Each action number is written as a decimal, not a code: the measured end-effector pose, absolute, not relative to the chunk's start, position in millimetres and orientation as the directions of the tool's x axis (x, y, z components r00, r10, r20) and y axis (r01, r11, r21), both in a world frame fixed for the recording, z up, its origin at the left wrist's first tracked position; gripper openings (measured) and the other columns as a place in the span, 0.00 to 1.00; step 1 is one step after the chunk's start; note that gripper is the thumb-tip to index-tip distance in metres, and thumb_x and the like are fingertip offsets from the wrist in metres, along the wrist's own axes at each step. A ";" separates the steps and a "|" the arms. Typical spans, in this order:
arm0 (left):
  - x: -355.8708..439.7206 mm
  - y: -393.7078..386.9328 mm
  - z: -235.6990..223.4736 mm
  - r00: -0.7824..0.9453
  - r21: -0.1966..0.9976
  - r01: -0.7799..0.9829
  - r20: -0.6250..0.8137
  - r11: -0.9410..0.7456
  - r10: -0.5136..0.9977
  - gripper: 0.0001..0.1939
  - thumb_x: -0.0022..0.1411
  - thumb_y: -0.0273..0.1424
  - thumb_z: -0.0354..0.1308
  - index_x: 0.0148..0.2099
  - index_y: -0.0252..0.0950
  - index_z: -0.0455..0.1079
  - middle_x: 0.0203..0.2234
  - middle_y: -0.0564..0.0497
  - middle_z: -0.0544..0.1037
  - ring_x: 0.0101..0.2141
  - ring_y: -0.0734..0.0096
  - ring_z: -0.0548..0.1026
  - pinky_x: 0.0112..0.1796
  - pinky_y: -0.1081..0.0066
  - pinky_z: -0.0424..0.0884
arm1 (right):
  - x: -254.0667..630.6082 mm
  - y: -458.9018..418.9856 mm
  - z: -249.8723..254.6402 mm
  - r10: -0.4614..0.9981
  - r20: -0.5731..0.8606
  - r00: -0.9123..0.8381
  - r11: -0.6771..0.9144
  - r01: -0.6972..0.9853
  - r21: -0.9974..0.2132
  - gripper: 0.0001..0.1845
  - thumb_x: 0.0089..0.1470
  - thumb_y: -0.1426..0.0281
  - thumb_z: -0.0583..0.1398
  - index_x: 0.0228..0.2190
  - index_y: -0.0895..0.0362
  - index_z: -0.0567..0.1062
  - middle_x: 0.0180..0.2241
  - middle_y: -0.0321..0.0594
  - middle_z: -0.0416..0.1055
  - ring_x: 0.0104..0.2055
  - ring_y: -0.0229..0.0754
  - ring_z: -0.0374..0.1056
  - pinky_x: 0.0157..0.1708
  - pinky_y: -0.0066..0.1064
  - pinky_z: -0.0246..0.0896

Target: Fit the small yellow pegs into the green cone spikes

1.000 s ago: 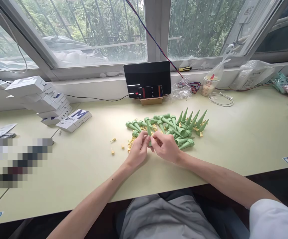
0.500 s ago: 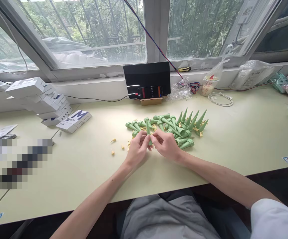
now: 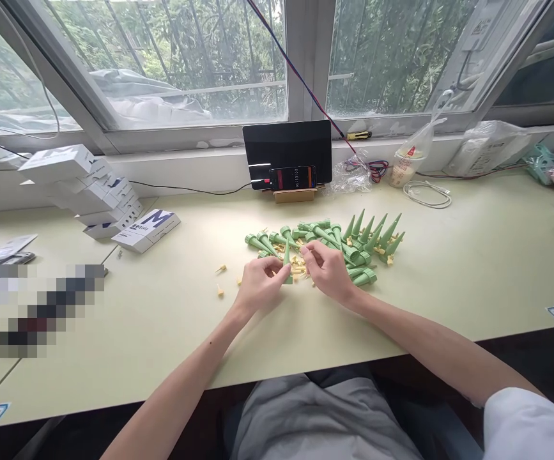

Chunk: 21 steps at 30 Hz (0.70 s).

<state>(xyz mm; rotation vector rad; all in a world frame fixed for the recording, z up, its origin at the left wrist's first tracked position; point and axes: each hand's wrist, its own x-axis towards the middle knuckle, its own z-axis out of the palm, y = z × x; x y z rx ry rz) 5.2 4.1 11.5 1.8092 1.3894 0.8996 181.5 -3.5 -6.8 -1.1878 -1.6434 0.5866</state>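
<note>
Our left hand [image 3: 261,282] pinches the green cone [image 3: 287,255], tip up over the desk [image 3: 133,332], just left of our right hand [image 3: 328,269], whose grip we cannot tell is together or apart.

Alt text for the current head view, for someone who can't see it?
A person's left hand holds a green cone point-up at a table, the right hand close by. More cones and small yellow pieces cluster nearby; a phone stands before a dark screen near the windows.
</note>
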 end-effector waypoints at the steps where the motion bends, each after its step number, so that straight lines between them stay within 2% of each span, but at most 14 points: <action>1: 5.2 4.2 11.4 0.193 0.834 0.518 0.104 -0.192 0.976 0.12 0.57 0.37 0.59 0.26 0.34 0.72 0.21 0.53 0.73 0.23 0.75 0.65 0.24 0.74 0.60 | 181.9 -2.9 -7.0 0.902 0.430 -0.033 0.402 0.425 -0.811 0.14 0.66 0.61 0.52 0.33 0.56 0.70 0.18 0.31 0.62 0.19 0.35 0.59 0.23 0.27 0.51; 6: 3.5 4.3 10.5 0.189 0.793 0.585 0.068 -0.168 0.980 0.06 0.54 0.33 0.58 0.33 0.35 0.71 0.19 0.55 0.73 0.22 0.72 0.68 0.26 0.73 0.63 | 182.8 -1.1 -7.7 0.906 0.423 -0.034 0.396 0.421 -0.816 0.15 0.65 0.61 0.53 0.30 0.56 0.70 0.17 0.31 0.61 0.19 0.35 0.58 0.23 0.27 0.51; 10: 0.7 3.5 8.9 0.235 0.741 0.640 0.062 -0.203 0.970 0.11 0.54 0.32 0.57 0.42 0.38 0.69 0.17 0.58 0.73 0.21 0.71 0.69 0.26 0.72 0.64 | 182.9 -0.2 -8.3 0.904 0.427 -0.038 0.401 0.423 -0.813 0.15 0.65 0.62 0.53 0.29 0.56 0.69 0.18 0.31 0.61 0.19 0.34 0.58 0.23 0.27 0.50; 17: 0.2 1.3 6.8 0.301 0.643 0.705 0.109 -0.297 0.948 0.07 0.58 0.34 0.56 0.39 0.40 0.69 0.16 0.59 0.68 0.20 0.72 0.66 0.25 0.72 0.59 | 183.4 0.4 -9.5 0.897 0.437 -0.061 0.418 0.432 -0.799 0.16 0.65 0.62 0.53 0.26 0.56 0.68 0.17 0.30 0.59 0.18 0.33 0.55 0.21 0.27 0.48; 21: 1.8 0.6 7.1 0.283 0.617 0.722 0.150 -0.313 0.947 0.07 0.62 0.37 0.54 0.36 0.40 0.70 0.15 0.58 0.67 0.19 0.72 0.64 0.25 0.72 0.58 | 183.6 0.4 -10.0 0.893 0.443 -0.076 0.428 0.441 -0.789 0.16 0.65 0.63 0.53 0.27 0.56 0.68 0.17 0.29 0.59 0.18 0.33 0.54 0.22 0.27 0.48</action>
